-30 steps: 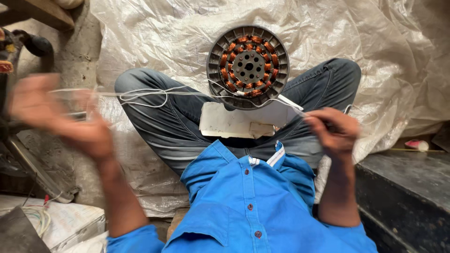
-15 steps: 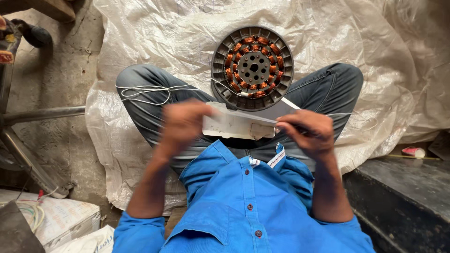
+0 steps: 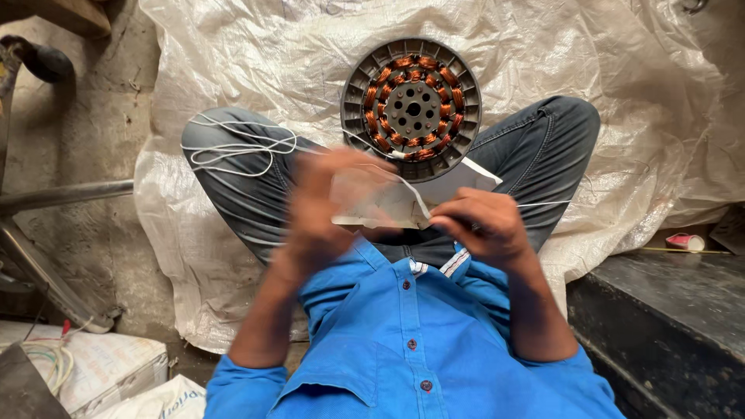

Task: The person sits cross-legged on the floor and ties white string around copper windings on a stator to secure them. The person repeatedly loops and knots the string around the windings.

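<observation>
A white sheet of paper-like material (image 3: 388,203) is held in front of the chest, over the lap, just below a round motor stator (image 3: 411,109). The sheet is gripped at its right edge by the right hand (image 3: 479,225), whose fingers are curled and pinched upon it. The left hand (image 3: 326,203) is seen over the sheet's left part; it is heavily blurred, and whether its fingers are closed on the sheet or merely laid against it cannot be told. A thin white cord (image 3: 403,182) is seen running across the sheet toward the stator.

The stator is propped between the crossed legs, its ring of copper windings and its perforated grey hub turned to the camera. More white cord is noted lying in loose loops (image 3: 233,143) on the left knee of the grey jeans. A blue buttoned shirt (image 3: 403,341) fills the lower middle of the view.

Compared with half a second ago, the left hand is found raised from the sheet's lower left to a position higher over it, and the sheet is lifted slightly with it. The right hand is found in nearly the same place. A second ago the left hand was held far out to the left.

A white woven plastic sheet (image 3: 582,54) is spread beneath the person. A dark slab (image 3: 667,302) is recorded at the right.
</observation>
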